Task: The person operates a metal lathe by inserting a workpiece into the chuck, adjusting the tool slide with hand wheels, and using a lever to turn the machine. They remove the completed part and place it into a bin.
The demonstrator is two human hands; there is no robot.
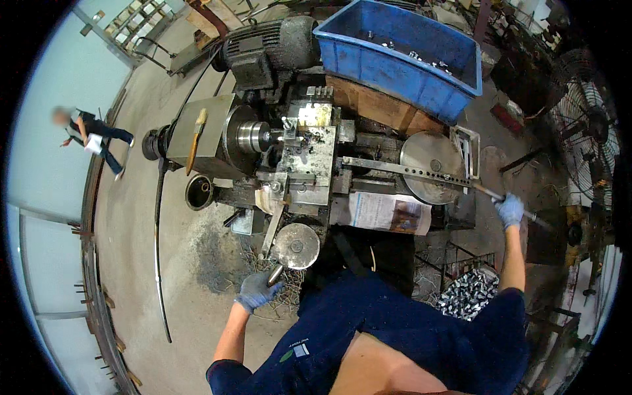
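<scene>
My left hand [255, 291], in a grey-blue work glove, is closed on the short metal handle [276, 274] of a lever. That handle sits beside a round metal disc [297, 247] at the lathe's near side. Farther right, my gloved right hand [510, 210] grips a long metal rod [487, 191]. The rod continues from a flat bar with a row of holes [408, 169], which crosses over a larger round disc [431, 164]. Between my hands stands the lathe's slide [309, 161], strewn with metal chips and facing the round chuck [251, 137].
A brush [196, 141] lies on the headstock cover. Behind stands a blue bin [395, 69] with small metal parts inside. A basket of shiny parts [469, 294] is at lower right, near a fan [582, 125]. At far left a person [95, 135] walks by.
</scene>
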